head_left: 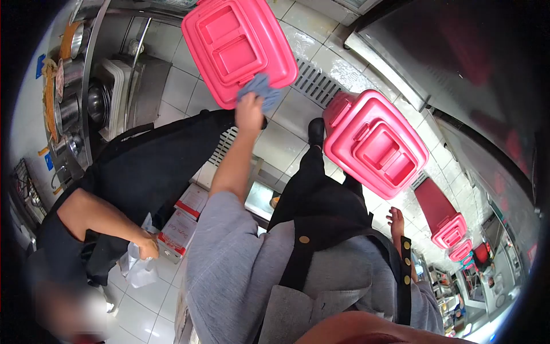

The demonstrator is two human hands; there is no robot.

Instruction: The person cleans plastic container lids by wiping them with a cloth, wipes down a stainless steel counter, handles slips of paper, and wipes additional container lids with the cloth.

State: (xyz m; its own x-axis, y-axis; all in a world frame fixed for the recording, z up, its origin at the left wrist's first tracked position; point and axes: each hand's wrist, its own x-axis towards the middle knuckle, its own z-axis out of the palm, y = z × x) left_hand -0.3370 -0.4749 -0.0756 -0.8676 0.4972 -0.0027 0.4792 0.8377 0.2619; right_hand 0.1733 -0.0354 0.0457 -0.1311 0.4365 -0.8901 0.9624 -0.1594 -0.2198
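Note:
My left hand (250,113) is closed on a grey-blue cloth (261,90), which rests against the near edge of a pink lidded bin (235,46). That bin's lid has two recessed panels. Low at my right side, my right hand (395,220) has its fingers apart and holds nothing. Another pink lidded bin (378,149) stands between my hands, close to my shoe (316,133).
A co-worker in dark clothes (154,155) is at the left, one hand (149,246) on a plastic bag (140,266). Nearby are cartons (177,229). Metal pans (69,114) line the left shelf. Farther right are more pink bins (450,230). Drain grates (316,81) cross the wet tiled floor.

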